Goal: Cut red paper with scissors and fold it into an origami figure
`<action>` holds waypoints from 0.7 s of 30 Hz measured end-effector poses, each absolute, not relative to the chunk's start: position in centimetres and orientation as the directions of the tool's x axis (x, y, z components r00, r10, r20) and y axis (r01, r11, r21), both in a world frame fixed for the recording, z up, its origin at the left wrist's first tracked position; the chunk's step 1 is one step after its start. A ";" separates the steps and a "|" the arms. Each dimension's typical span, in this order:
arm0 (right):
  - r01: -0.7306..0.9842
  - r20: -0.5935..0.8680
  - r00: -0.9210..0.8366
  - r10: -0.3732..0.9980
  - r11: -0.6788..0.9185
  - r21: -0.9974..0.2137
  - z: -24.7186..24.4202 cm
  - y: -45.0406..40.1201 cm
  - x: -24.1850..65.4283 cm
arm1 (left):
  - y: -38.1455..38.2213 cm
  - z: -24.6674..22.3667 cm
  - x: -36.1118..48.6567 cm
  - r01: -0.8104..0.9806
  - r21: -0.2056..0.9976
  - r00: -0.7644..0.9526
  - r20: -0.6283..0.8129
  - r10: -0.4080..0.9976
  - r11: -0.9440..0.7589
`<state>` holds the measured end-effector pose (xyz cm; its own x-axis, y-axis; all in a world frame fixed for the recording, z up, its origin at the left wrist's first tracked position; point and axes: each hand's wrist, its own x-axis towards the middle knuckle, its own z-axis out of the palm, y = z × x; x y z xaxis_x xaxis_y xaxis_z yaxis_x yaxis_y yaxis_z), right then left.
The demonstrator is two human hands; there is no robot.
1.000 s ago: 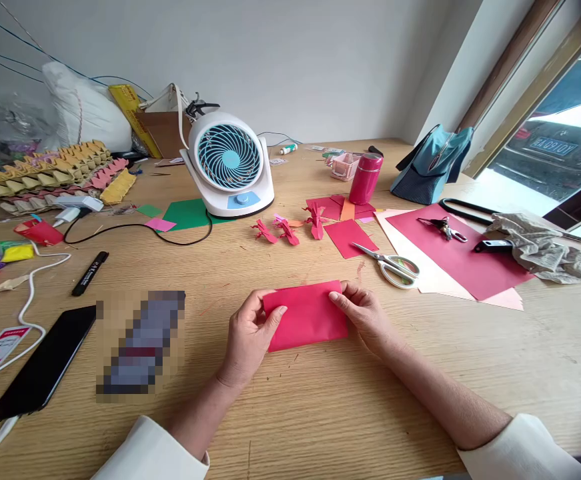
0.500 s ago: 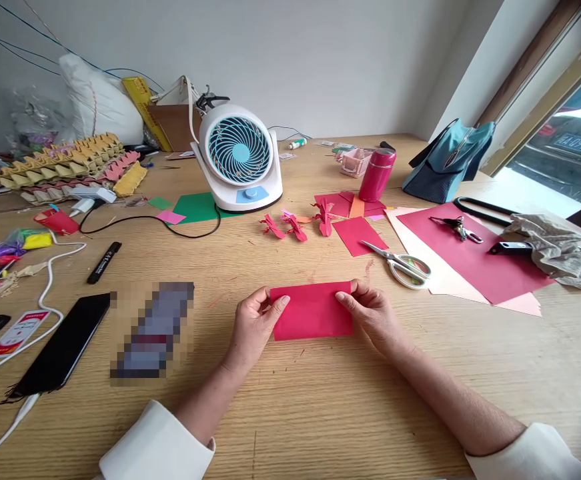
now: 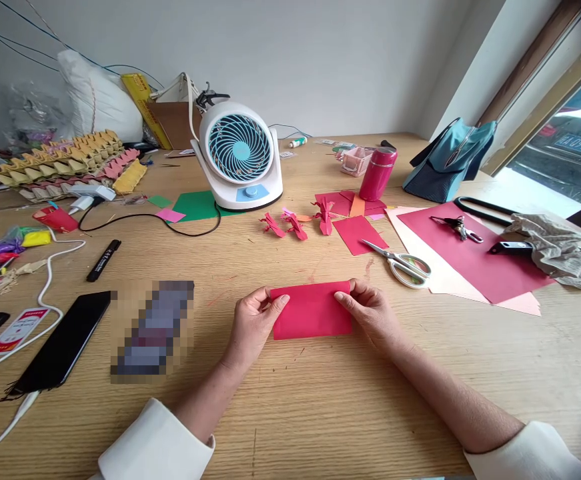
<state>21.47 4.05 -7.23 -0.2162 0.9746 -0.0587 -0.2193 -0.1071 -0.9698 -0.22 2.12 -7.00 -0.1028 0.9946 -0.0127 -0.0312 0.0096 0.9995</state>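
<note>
Stretched between my two hands is a rectangular piece of red paper [image 3: 312, 312], its long side running left to right. My left hand [image 3: 256, 320] pinches its upper left corner, thumb in front and fingers behind. At the upper right corner my right hand [image 3: 373, 316] grips it the same way. Beyond the paper lie several folded red paper figures [image 3: 296, 227] and a red paper square [image 3: 360, 235]. White-handled scissors [image 3: 404, 265] rest to the right, slightly parted, with one tip over that square.
A white fan [image 3: 243, 153] stands at the back. Right of it are a pink bottle [image 3: 377, 175], a blue bag [image 3: 447, 163] and large red sheets [image 3: 475, 250] with keys on top. Phones [image 3: 65, 340], a marker [image 3: 104, 260] and a white cable [image 3: 45, 287] lie left.
Nearly nothing differs. Both hands keep their hold on the red paper, which has stayed in almost the same place; the view has shifted very slightly.
</note>
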 end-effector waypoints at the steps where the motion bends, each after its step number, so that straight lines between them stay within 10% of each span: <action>1: -0.214 -0.060 -0.216 0.975 -0.107 -0.971 -7.2 4.1 21.4 | 2.1 -7.0 -0.2 -0.030 0.999 -0.104 -0.015 0.994 0.012; 21: -0.203 -0.064 -0.197 0.978 -0.104 -0.974 -7.4 4.2 21.5 | 2.0 -6.6 0.1 -0.105 0.992 -0.105 -0.074 0.992 0.063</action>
